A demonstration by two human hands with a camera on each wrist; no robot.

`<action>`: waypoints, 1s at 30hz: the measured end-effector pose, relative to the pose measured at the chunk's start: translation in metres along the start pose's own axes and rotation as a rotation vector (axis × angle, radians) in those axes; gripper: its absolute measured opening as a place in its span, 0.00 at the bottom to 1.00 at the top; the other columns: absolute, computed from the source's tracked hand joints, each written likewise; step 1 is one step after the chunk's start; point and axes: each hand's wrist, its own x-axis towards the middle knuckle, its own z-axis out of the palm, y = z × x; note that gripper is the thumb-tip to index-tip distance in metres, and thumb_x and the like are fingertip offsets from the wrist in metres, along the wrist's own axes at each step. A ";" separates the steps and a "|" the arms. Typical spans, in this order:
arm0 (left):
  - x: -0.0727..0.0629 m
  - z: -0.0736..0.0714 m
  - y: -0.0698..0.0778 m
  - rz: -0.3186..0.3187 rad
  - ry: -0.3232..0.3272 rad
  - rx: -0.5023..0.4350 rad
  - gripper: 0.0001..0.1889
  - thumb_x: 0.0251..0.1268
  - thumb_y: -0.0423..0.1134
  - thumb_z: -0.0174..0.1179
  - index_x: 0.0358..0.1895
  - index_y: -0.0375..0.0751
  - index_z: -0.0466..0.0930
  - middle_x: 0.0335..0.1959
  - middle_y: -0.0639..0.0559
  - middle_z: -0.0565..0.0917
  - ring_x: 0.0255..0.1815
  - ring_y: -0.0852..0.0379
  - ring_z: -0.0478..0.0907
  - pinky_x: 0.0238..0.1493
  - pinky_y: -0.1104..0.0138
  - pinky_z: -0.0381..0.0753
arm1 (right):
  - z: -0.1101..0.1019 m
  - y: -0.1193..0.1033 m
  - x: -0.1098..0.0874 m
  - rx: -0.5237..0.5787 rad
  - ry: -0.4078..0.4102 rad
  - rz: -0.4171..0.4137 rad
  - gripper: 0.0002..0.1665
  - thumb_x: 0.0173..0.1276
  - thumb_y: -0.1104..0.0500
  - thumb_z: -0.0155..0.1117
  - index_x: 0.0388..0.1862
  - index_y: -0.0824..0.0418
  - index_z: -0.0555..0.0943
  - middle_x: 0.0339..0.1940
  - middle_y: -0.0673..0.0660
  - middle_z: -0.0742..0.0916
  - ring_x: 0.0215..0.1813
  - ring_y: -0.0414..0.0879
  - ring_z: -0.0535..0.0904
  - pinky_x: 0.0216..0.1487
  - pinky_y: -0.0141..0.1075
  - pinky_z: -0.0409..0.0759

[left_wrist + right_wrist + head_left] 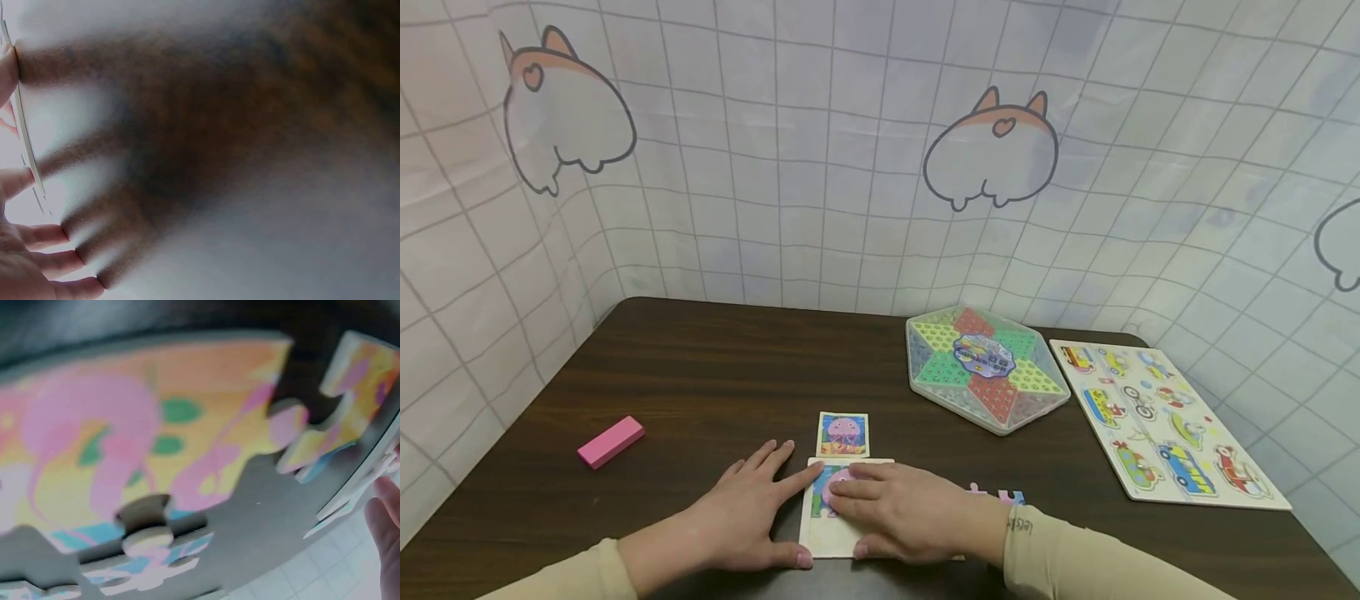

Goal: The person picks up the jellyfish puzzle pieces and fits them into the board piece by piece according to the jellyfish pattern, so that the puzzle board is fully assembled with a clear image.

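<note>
A small white puzzle board (831,542) lies near the table's front edge, with joined pink-and-blue jigsaw pieces (820,492) in its upper part. My left hand (741,512) rests beside it with fingers spread; its index fingertip and thumb touch the board's left side. In the left wrist view the board's thin edge (25,125) meets the fingertips. My right hand (913,508) lies across the board, extended fingers on the pieces, hiding its right part. Loose jigsaw pieces (206,419) with pink, yellow and blue print lie under the right wrist. A jellyfish picture card (843,435) sits just beyond the board.
A pink block (612,442) lies on the left of the dark table (737,367). At the back right is a hexagonal Chinese checkers box (985,367), beside a vehicle peg puzzle (1165,425). A white grid-patterned cloth (790,167) hangs behind the table.
</note>
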 end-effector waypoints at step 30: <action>0.003 -0.002 -0.001 -0.022 -0.040 -0.001 0.53 0.50 0.73 0.68 0.80 0.56 0.61 0.81 0.33 0.58 0.80 0.27 0.54 0.67 0.27 0.61 | 0.004 0.042 -0.105 0.603 0.215 0.487 0.32 0.76 0.43 0.62 0.70 0.59 0.76 0.65 0.56 0.84 0.64 0.53 0.81 0.62 0.50 0.80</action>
